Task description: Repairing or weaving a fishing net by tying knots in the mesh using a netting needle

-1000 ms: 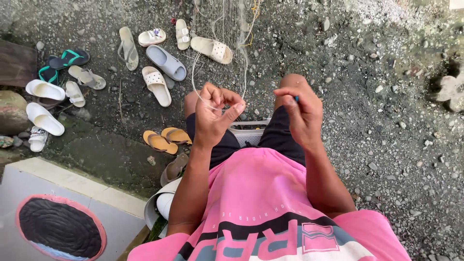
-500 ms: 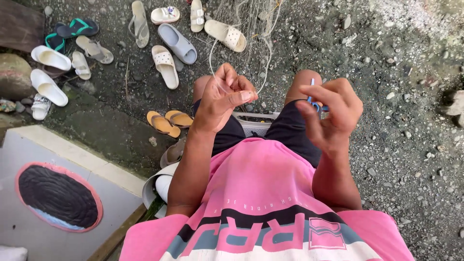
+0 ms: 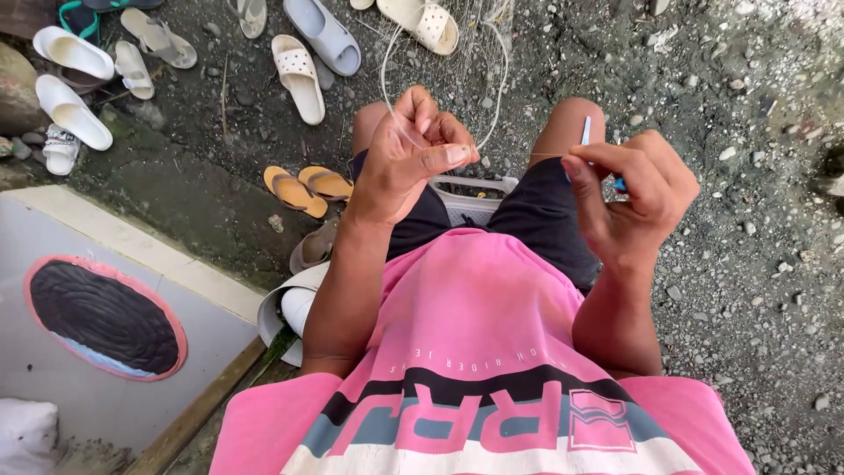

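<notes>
Fingers (image 3: 444, 154) of left hand (image 3: 400, 167) pinched tight on thin pale line (image 3: 492, 114), looping up toward fine net (image 3: 479, 18) over gravel. Right hand (image 3: 637, 189) curled shut around slim blue-tipped tool (image 3: 586, 132), taut thread stretched between both hands above bare knees. Orange sandals (image 3: 306, 187) just beside left knee, white slippers (image 3: 299, 75) scattered beyond, oval dark mat (image 3: 104, 315) down left.

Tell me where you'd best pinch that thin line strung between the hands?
Probably on the taut stretch of line between the left hand and right hand, coming from above with fingertips. There it runs straight and clear of the knees; the loop beyond the left hand hangs slack near the net.
</notes>
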